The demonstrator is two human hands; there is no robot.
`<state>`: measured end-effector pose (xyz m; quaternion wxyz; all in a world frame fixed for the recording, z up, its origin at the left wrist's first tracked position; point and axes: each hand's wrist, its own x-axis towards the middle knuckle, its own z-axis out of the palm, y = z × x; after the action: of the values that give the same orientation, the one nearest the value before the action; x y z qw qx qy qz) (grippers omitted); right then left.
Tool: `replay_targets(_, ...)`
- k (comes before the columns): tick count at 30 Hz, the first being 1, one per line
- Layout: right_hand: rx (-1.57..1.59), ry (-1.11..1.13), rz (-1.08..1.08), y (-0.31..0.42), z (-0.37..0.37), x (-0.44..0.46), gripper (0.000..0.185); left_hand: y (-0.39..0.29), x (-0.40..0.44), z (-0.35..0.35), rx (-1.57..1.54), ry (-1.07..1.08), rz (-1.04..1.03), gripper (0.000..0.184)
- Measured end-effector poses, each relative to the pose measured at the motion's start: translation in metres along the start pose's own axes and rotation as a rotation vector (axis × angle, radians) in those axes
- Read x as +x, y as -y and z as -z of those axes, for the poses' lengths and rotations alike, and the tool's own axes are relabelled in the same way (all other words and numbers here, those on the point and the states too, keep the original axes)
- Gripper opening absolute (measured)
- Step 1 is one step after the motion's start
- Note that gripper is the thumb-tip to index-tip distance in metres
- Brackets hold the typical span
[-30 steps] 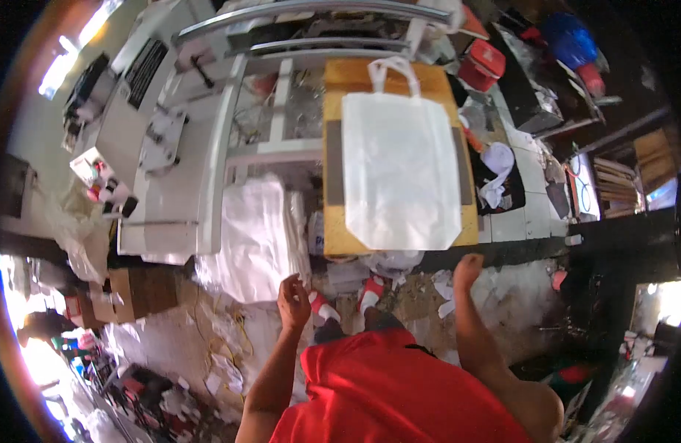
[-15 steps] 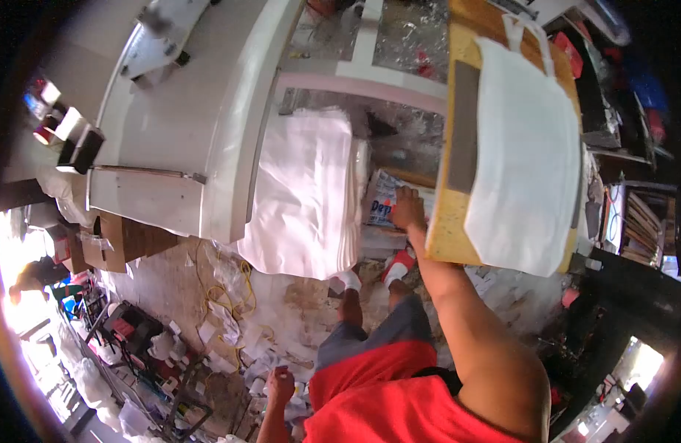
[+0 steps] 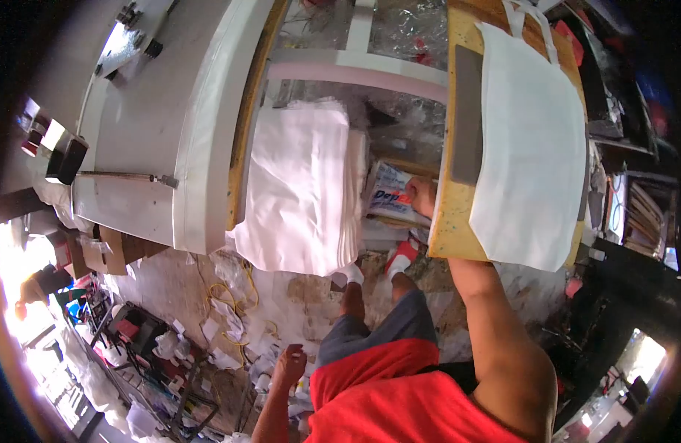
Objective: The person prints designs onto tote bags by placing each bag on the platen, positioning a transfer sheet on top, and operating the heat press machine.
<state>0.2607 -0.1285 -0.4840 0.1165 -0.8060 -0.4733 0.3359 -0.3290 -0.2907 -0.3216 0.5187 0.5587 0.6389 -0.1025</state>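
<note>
My right hand [image 3: 423,196] reaches under the yellow-edged board, its fingers curled at the right edge of a white bag printed in blue and red [image 3: 390,193]. That bag lies on a low stack between the two tables. A plain white bag with handles [image 3: 532,148] lies flat on the board above my right forearm. To the left of the printed bag is a thick stack of white fabric sheets or bags [image 3: 296,188]. My left hand [image 3: 290,363] hangs low beside my leg, holding nothing, with its fingers loosely apart.
A white machine table [image 3: 133,199] with a metal rod stands on the left. Scraps and a yellow cord [image 3: 224,299] litter the floor. White frame bars [image 3: 359,70] cross behind the stacks. Shelves with stacked flat pieces [image 3: 643,218] stand at the right.
My right hand has shifted right and slightly up, partly behind the board, uncovering more of the print. My left hand has risen a little, and its fingers have loosened. The view has shifted slightly.
</note>
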Motion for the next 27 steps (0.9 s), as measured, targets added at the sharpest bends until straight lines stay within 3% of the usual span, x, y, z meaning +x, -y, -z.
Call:
replay_targets(4,0.068,-0.023,0.041,-0.015,0.004,-0.003,0.024,-0.059,0.024,-0.008,-0.035,0.045,-0.005,0.034)
replay_targets(7,0.094,-0.046,0.063,-0.026,0.005,-0.01,0.024,-0.081,0.032,-0.019,-0.011,0.037,-0.108,0.032)
replay_targets(9,0.094,-0.069,0.075,-0.03,0.001,-0.02,0.025,-0.106,0.03,-0.02,0.187,-0.063,-0.326,0.032)
replay_targets(12,0.152,-0.165,0.129,-0.031,-0.019,-0.054,0.025,-0.146,0.033,-0.029,0.117,-0.125,-0.393,0.037)
replay_targets(15,0.616,-0.421,0.278,-0.038,-0.085,-0.107,0.025,-0.197,0.031,-0.041,0.247,-0.262,-0.582,0.046)
replay_targets(16,-0.14,-0.451,0.306,0.022,-0.022,-0.158,0.024,-0.225,0.025,-0.041,0.25,-0.261,-0.61,0.046)
replay_targets(17,0.022,-0.101,0.304,0.06,0.034,-0.199,0.025,-0.259,0.013,-0.04,0.316,-0.259,-0.643,0.051)
replay_targets(18,0.068,0.388,0.126,0.087,0.088,-0.225,0.023,-0.287,0.002,-0.04,0.381,-0.256,-0.681,0.057)
replay_targets(20,0.079,0.272,0.317,0.082,0.107,-0.271,0.027,-0.32,-0.004,-0.045,0.4,-0.252,-0.824,0.051)
replay_targets(22,0.182,0.2,0.325,0.081,0.17,-0.291,0.027,-0.342,-0.01,-0.044,0.058,0.207,-0.539,0.032)
replay_targets(24,0.281,0.137,0.357,0.082,0.241,-0.301,0.026,-0.39,-0.008,-0.035,0.062,0.19,-0.601,0.031)
replay_targets(26,0.428,0.09,0.217,0.078,0.305,-0.296,0.025,-0.449,-0.008,-0.026,0.051,0.161,-0.647,0.03)
replay_targets(27,0.445,0.064,0.217,0.08,0.334,-0.296,0.026,-0.474,-0.009,-0.024,0.059,0.054,-0.79,0.034)
